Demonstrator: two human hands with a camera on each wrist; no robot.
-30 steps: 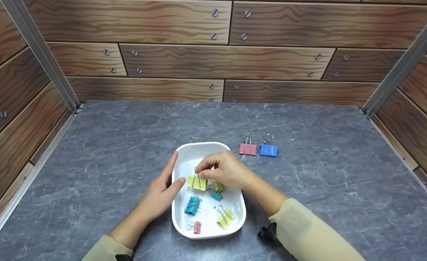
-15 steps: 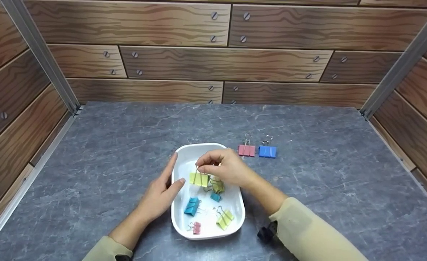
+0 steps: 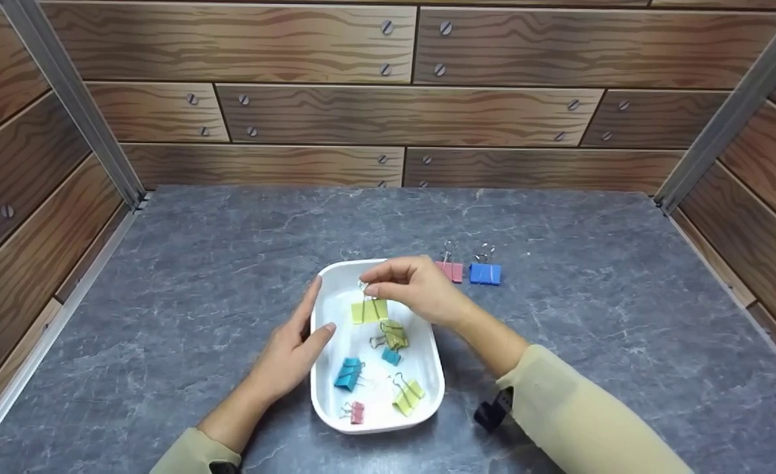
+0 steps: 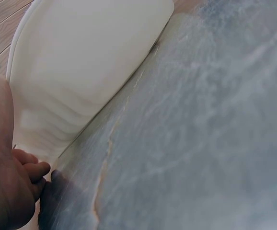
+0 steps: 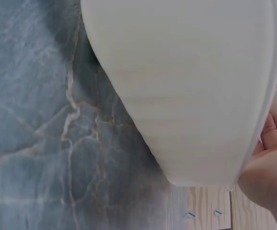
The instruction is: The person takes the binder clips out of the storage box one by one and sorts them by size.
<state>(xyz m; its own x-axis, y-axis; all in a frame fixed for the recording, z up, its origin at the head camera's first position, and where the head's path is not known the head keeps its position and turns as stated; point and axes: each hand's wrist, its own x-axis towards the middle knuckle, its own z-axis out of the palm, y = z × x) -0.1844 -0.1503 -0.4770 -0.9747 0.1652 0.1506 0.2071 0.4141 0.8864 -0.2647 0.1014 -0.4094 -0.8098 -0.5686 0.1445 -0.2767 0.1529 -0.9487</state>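
Note:
My right hand (image 3: 424, 293) pinches a yellow-green binder clip (image 3: 369, 312) by its wire handles, over the far part of a white tray (image 3: 434, 342). Along the tray's left side lies my left hand (image 3: 286, 352), fingers extended, thumb at the rim. Several other clips lie inside: an olive-yellow one (image 3: 394, 334), a small teal one (image 3: 391, 356), a larger teal one (image 3: 348, 374), a small pink one (image 3: 358, 413) and a yellow-green one (image 3: 408, 397). Both wrist views mostly show the tray's outer wall (image 4: 90, 57); the held clip is hidden there.
Behind the right hand, a pink binder clip (image 3: 452, 272) and a blue binder clip (image 3: 485, 274) stand side by side on the grey marbled table (image 3: 592, 283). Wood-patterned panels (image 3: 309, 112) enclose the back and sides.
My right hand has moved the pinched yellow-green clip up and slightly right, toward the tray's far end, away from the olive-yellow clip. The left hand has stayed at the tray's side.

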